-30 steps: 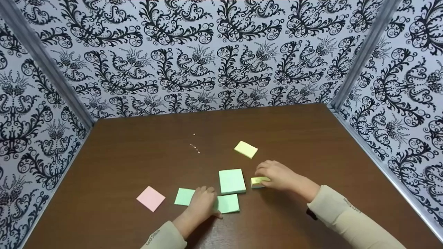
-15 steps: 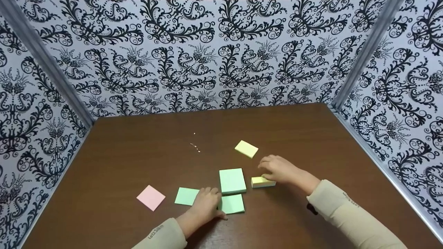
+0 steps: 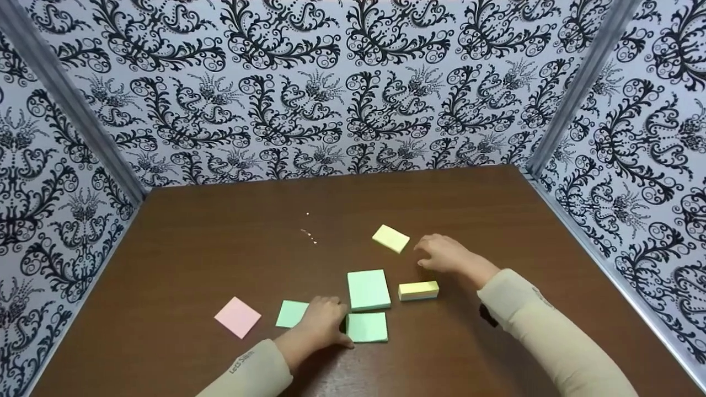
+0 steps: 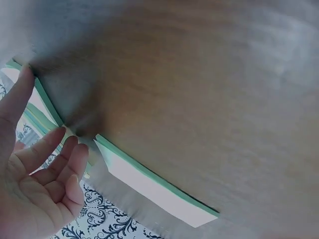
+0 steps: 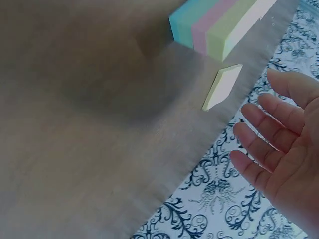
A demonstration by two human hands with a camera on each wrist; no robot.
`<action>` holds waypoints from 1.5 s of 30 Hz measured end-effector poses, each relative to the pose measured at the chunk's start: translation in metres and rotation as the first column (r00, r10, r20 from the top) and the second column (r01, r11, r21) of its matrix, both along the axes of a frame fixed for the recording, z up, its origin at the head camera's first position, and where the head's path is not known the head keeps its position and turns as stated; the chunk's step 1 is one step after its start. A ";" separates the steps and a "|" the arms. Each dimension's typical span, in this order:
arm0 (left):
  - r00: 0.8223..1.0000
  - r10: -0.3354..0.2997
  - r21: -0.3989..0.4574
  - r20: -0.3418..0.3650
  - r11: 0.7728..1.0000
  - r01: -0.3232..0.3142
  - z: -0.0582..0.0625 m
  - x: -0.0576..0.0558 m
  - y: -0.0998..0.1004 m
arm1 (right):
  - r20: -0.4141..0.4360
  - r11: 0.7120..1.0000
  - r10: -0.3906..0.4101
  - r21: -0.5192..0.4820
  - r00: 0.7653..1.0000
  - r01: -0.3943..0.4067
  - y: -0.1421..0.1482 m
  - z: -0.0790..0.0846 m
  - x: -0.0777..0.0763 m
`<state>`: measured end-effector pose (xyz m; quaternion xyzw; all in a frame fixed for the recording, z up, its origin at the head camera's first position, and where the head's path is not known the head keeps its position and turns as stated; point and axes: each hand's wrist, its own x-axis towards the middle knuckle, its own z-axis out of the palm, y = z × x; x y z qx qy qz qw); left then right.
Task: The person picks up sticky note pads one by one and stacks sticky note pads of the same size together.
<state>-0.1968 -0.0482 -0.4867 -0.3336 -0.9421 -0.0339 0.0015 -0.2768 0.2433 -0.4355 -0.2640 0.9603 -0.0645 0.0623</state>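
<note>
Your right hand (image 3: 444, 255) has moved off the striped block (image 3: 418, 290) toward the far side, hanging just right of the yellow pad (image 3: 391, 239), fingers apart and loosely bent. Your left hand (image 3: 320, 322), back upward, sets thumb and index, spread apart, at the near green pad (image 3: 368, 328); whether they pinch it, you cannot tell. Both wrists slant inward from the near side. Right of the large green pad (image 3: 368, 289), the block's long axis runs left to right, like the near green pad's.

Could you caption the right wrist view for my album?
Right hand, empty, near a striped block and yellow pad.
</note>
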 end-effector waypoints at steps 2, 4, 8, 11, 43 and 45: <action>1.000 -0.004 -0.007 -0.011 1.000 0.003 0.000 -0.001 0.000 | 0.044 0.999 -0.038 0.021 0.998 0.037 -0.004 0.000 -0.009; 1.000 -0.006 -0.014 -0.020 1.000 0.006 0.000 -0.001 0.001 | 0.070 0.997 -0.058 0.051 0.996 0.055 -0.009 0.000 -0.019; 1.000 -0.006 -0.016 -0.011 1.000 0.006 0.000 -0.001 0.000 | 0.106 0.991 -0.071 0.117 0.992 0.058 -0.020 -0.002 -0.036; 1.000 -0.001 -0.020 0.019 1.000 0.002 0.000 -0.001 0.000 | 0.170 0.989 -0.054 0.142 0.984 0.030 -0.028 -0.006 -0.044; 0.996 -0.045 -0.052 -0.081 0.998 0.041 0.003 0.001 -0.002 | 0.280 0.957 0.042 0.266 0.959 -0.119 0.000 -0.004 -0.021; 0.996 -0.042 -0.054 -0.079 0.998 0.038 0.003 0.002 -0.002 | 0.281 0.955 0.057 0.265 0.958 -0.134 0.007 -0.001 -0.017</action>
